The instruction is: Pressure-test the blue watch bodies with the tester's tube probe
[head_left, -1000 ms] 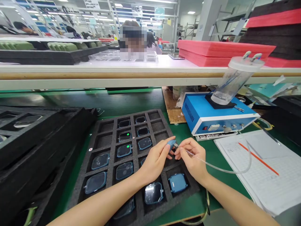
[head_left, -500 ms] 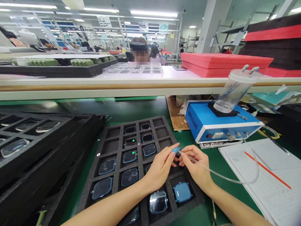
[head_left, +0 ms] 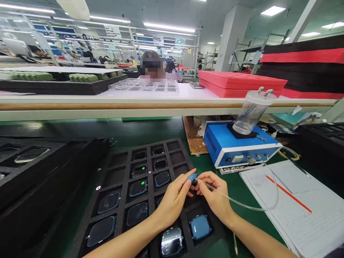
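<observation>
My left hand is closed on a small blue watch case, held up over the right part of a black foam tray. The fingers of my right hand pinch the end of a clear thin tube, with its tip against or very close to the case; my fingers hide the exact contact. Below my hands, another blue watch case lies back up in a tray compartment. Beside it is a watch with a shiny screen. Several dark-screened watches fill other compartments.
To the right stands a blue control box with a clear cylinder on top. Paper sheets carry a red stick. More black foam trays are stacked at left. A white shelf crosses behind; a person sits beyond it.
The view has turned slightly, so the whole scene sits further left and a little lower. Both hands keep the same hold on the watch case and tube.
</observation>
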{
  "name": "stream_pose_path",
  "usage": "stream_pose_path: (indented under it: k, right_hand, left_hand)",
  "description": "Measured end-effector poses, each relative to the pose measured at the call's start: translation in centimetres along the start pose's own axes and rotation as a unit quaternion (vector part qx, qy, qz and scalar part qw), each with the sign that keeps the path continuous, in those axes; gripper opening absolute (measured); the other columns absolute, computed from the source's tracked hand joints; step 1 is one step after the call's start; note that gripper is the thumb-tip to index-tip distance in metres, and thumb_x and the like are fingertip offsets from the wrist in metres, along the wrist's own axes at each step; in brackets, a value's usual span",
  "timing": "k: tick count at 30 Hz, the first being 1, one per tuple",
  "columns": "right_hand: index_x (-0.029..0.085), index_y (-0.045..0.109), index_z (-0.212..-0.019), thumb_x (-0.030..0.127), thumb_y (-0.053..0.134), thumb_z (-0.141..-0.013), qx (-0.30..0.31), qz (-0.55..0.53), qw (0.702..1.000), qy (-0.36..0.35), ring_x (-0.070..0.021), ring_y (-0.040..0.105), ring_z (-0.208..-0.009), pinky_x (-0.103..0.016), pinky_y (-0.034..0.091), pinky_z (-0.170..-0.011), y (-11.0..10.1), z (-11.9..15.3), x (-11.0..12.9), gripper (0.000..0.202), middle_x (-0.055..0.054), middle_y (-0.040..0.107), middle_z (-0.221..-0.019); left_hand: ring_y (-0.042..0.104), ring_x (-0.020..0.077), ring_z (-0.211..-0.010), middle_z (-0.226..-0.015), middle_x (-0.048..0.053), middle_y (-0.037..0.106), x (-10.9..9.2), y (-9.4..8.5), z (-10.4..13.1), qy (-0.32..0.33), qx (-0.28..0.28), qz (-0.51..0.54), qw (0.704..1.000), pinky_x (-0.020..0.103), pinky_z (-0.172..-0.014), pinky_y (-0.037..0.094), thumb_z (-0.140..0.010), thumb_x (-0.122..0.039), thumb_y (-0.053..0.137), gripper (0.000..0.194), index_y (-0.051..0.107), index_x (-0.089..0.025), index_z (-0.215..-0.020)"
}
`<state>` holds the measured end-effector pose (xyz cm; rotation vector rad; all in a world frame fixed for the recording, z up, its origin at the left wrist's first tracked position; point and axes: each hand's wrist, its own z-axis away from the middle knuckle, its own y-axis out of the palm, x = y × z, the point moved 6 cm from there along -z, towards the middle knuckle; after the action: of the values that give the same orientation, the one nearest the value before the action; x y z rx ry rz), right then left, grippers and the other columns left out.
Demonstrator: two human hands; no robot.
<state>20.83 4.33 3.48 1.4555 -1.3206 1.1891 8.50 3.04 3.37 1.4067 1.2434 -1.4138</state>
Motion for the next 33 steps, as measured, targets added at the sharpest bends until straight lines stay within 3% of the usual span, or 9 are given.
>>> stream_pose_path:
  k: [10, 21, 33]
  right_hand:
    - [0.019, 0.046, -0.068, 0.031, 0.061, -0.079, -0.025, 0.008, 1.000, 0.012, -0.0140, 0.059, -0.053, -0.024, 0.049, -0.053, -0.17, -0.13, -0.33, 0.022, 0.003, 0.056, -0.056]
    - [0.019, 0.047, -0.067, 0.031, 0.059, -0.079, -0.018, -0.002, 1.000, 0.014, -0.0152, 0.061, -0.054, -0.024, 0.047, -0.051, -0.01, -0.17, -0.05, 0.021, 0.001, 0.058, -0.057]
    - [0.020, 0.046, -0.067, 0.032, 0.060, -0.078, -0.015, -0.016, 1.000, 0.019, -0.0160, 0.062, -0.055, -0.025, 0.050, -0.053, 0.02, -0.18, -0.05, 0.022, 0.001, 0.059, -0.058]
  left_hand:
    - [0.056, 0.0194, -0.091, -0.110, 0.008, 0.057, 0.46, -0.18, -0.20, 0.001, -0.002, 0.016, 1.000, 0.032, -0.073, 0.055, -0.090, -0.039, 0.041, 0.042, 0.048, -0.022, -0.128]
    - [0.055, 0.0187, -0.094, -0.122, 0.006, 0.054, 0.49, -0.22, 0.03, -0.019, 0.000, 0.016, 1.000, 0.031, -0.076, 0.054, -0.090, -0.039, 0.042, 0.042, 0.047, -0.023, -0.129]
    - [0.056, 0.0192, -0.093, -0.116, 0.006, 0.057, 0.44, -0.20, -0.15, -0.014, -0.006, 0.010, 1.000, 0.032, -0.075, 0.055, -0.090, -0.040, 0.041, 0.043, 0.047, -0.023, -0.129]
